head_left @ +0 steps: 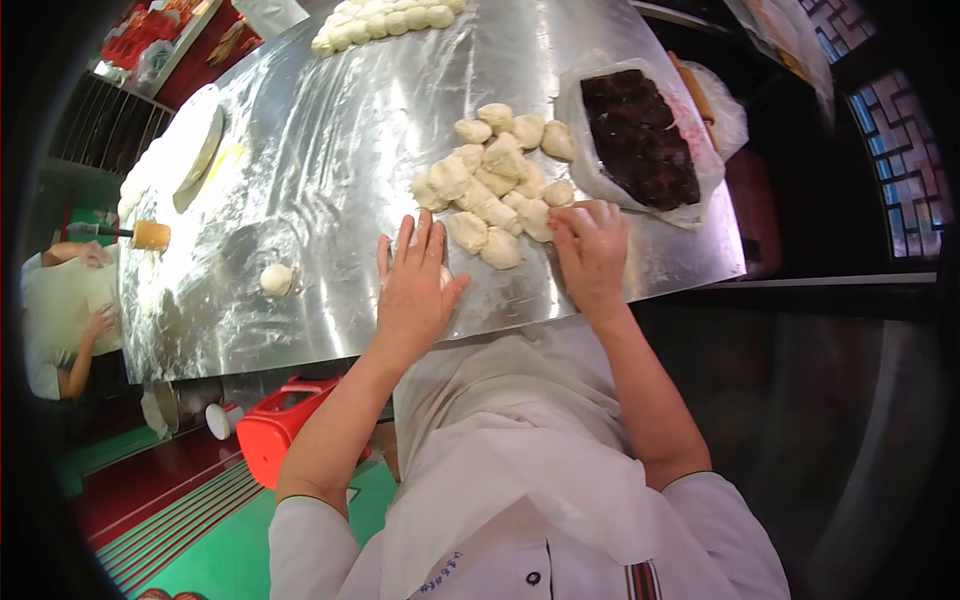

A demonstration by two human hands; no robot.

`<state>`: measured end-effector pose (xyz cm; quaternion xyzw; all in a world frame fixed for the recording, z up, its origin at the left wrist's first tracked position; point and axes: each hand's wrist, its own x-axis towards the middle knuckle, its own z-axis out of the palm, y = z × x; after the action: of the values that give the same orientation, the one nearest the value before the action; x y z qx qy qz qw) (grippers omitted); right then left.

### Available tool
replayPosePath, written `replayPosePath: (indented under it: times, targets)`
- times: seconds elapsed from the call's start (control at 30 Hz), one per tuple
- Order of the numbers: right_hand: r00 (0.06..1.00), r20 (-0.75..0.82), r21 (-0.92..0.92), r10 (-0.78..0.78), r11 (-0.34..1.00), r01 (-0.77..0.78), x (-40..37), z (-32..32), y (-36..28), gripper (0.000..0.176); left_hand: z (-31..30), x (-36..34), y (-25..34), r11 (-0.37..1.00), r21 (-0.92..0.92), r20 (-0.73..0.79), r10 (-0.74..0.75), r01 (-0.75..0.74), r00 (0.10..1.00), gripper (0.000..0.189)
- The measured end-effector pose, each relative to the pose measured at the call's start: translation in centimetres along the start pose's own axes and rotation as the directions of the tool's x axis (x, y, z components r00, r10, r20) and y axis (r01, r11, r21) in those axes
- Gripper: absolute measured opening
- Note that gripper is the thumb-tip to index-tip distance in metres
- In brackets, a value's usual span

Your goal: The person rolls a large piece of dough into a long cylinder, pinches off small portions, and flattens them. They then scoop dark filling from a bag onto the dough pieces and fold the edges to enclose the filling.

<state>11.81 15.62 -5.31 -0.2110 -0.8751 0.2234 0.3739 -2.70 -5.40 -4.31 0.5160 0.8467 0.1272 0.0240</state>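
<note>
Several pale dough pieces [490, 185] lie in a loose pile on the metal table [350, 140]. My left hand [415, 285] is palm down on the table at the pile's near left, fingers apart, over a dough ball [446, 276] that is mostly hidden beneath it. At the pile's right edge, my right hand [595, 250] has thumb and forefinger pinched at a dough piece [536, 219]; whether it grips the piece is unclear. Dark filling [640, 135] sits in a plastic-lined tray [575, 110] beyond that hand. One round dough ball [276, 280] rests alone further left.
Rows of dough balls [385, 22] are at the far edge. A round board [200, 140] and a brush-like tool with a yellowish head [151, 236] are at the left. Another person's arms [85, 335] show at the left edge. A red stool [270, 435] stands below the table.
</note>
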Motion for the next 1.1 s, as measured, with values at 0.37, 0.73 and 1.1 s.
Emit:
replayPosePath:
  times: [0.37,0.73,1.1]
  targets:
    - [0.996,0.052,-0.258,0.071,0.965,-0.055,3.1,-8.7,4.3,0.045,-3.3,-1.5,-1.9,0.916,-0.396,0.058,-0.046,0.065,0.997,0.057]
    - [0.914,0.405,-0.506,-0.032,0.825,0.253,5.7,-7.6,7.6,0.030,-3.2,-2.5,-0.6,0.699,-0.653,0.067,-0.330,0.292,0.942,0.029]
    - [0.912,0.057,0.531,0.407,0.761,-0.373,3.1,-6.3,4.2,0.028,-3.9,0.7,2.1,-0.259,-0.891,0.426,-0.202,0.372,0.882,0.034]
